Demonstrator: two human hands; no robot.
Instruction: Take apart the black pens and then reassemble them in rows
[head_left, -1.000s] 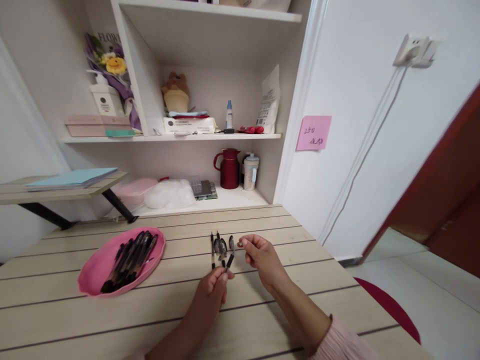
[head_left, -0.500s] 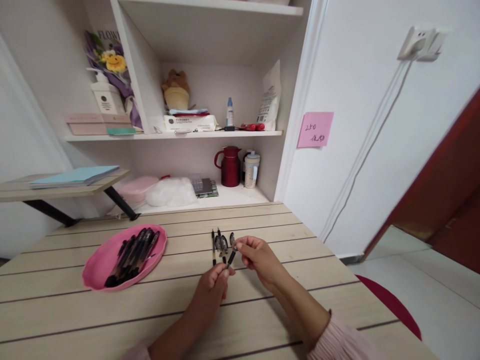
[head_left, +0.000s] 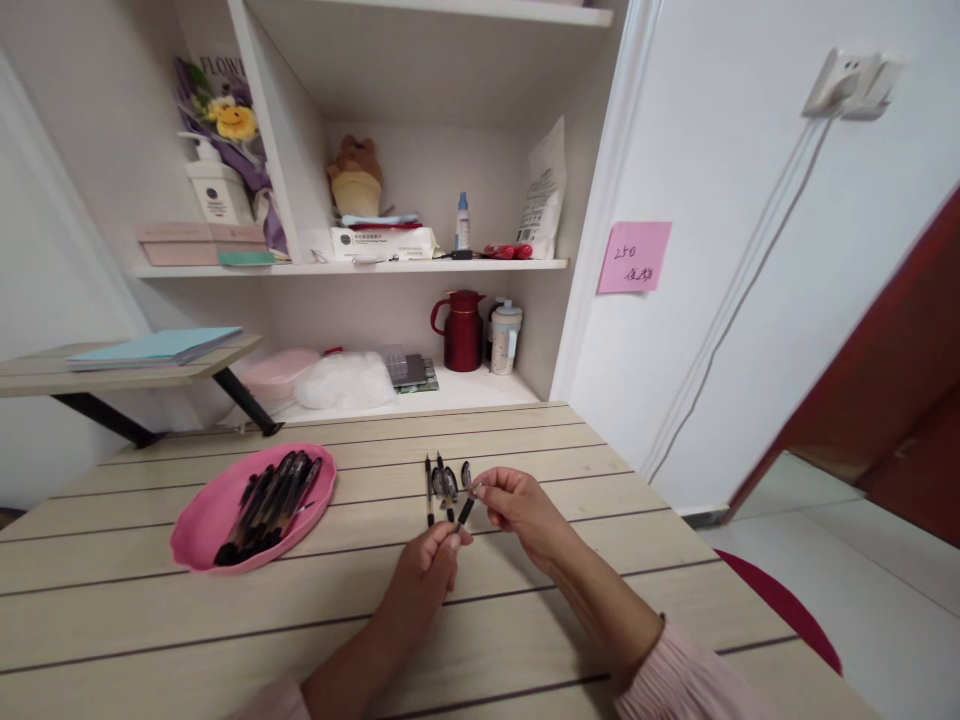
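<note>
A pen [head_left: 466, 512] with a black grip slants between my hands above the table. My left hand [head_left: 426, 572] is closed round its lower end. With thumb and forefinger my right hand [head_left: 523, 512] pinches its upper end; whether a small part sits in that pinch is too small to tell. Just beyond lie a slim pen piece [head_left: 430, 492] and a second one [head_left: 440, 468], both pointing away from me. Black pen caps [head_left: 450, 484] lie among them, and another cap [head_left: 466, 473] rests by my right fingertips.
To the left a pink scalloped tray [head_left: 191, 520] holds several black pens [head_left: 276, 505]. A raised wooden stand [head_left: 225, 352] bears blue paper. Behind the table, shelves hold a red jug [head_left: 463, 335], a light cup [head_left: 505, 340] and a cotton-like white bundle [head_left: 345, 382].
The view has shifted slightly. Both hands keep their hold on the pen, with hardly any movement at the fingertips. The tray and loose pieces lie as before.
</note>
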